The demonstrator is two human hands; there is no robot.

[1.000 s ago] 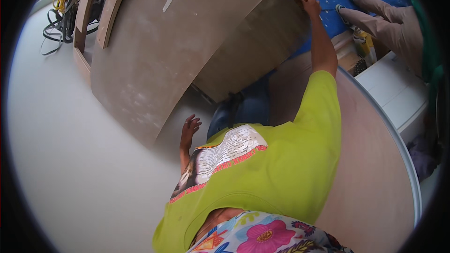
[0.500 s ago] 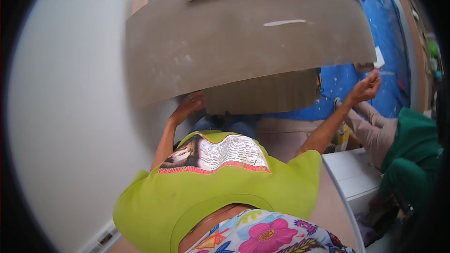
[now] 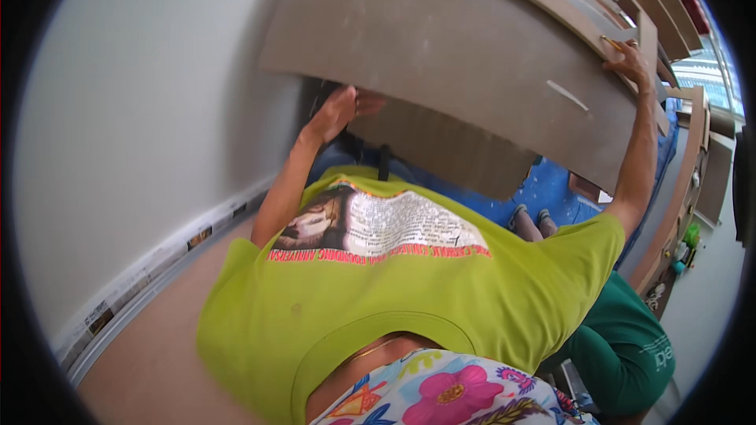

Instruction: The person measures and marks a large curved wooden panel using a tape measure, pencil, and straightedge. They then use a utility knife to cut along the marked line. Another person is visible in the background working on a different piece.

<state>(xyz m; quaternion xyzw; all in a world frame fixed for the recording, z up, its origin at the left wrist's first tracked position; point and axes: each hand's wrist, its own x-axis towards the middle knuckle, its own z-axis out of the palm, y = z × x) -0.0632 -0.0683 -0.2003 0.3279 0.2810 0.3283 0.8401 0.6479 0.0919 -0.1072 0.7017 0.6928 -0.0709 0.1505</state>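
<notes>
A large brown-grey board (image 3: 425, 24) spreads in front of me, its near edge running down to the right. My left hand (image 3: 337, 114) is open below that near edge at the left, fingers stretched out and slightly blurred; I cannot tell whether they touch the board. At the far right, my right hand (image 3: 630, 64) holds a thin yellow pencil (image 3: 612, 44) next to a long wooden strip (image 3: 543, 1) lying along the board's far edge. A pale streak (image 3: 568, 95) marks the board's surface. Under the board, a second brown panel (image 3: 453, 149) shows in part.
A pale wall (image 3: 150, 110) rises close on my left. Blue sheeting (image 3: 551, 185) covers the floor beyond the panel. A person in a green top (image 3: 622, 338) is close by at lower right. Several wooden boards (image 3: 661, 8) stand at the far right.
My right hand has moved from the board's near right corner to the wooden strip at its far side. My left hand's fingers now stretch out. The view has turned, tilting the board down to the right.
</notes>
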